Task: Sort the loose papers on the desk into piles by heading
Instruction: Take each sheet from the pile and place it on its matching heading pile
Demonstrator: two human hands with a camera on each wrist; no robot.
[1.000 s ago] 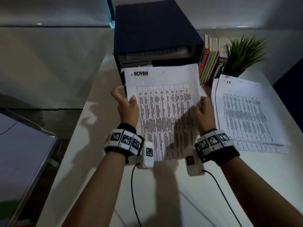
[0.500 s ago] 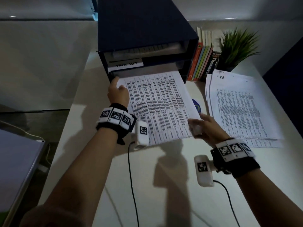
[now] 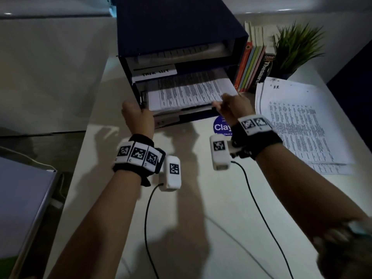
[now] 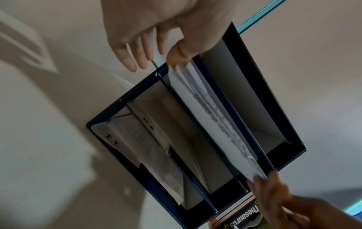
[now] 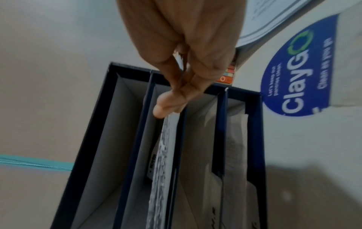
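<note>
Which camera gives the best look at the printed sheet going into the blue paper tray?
The head view: the printed sheet shows its face, half inside the tray's second slot. Both wrist views show it only edge-on, pinched by the left hand and right hand.

Office: file sorter (image 3: 181,37), desk (image 3: 201,198), papers (image 3: 302,121)

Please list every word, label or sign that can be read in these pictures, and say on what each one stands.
"HR": handwritten on the top sheet of the paper pile.
"Thesaurus": spine of a dark book.
"ClayGo", "Clean as you go": blue sticker on the desk.
"I.T.": tab in the navy sorter.
Too blurred: the sorter's other tabs, all printed tables.
</note>
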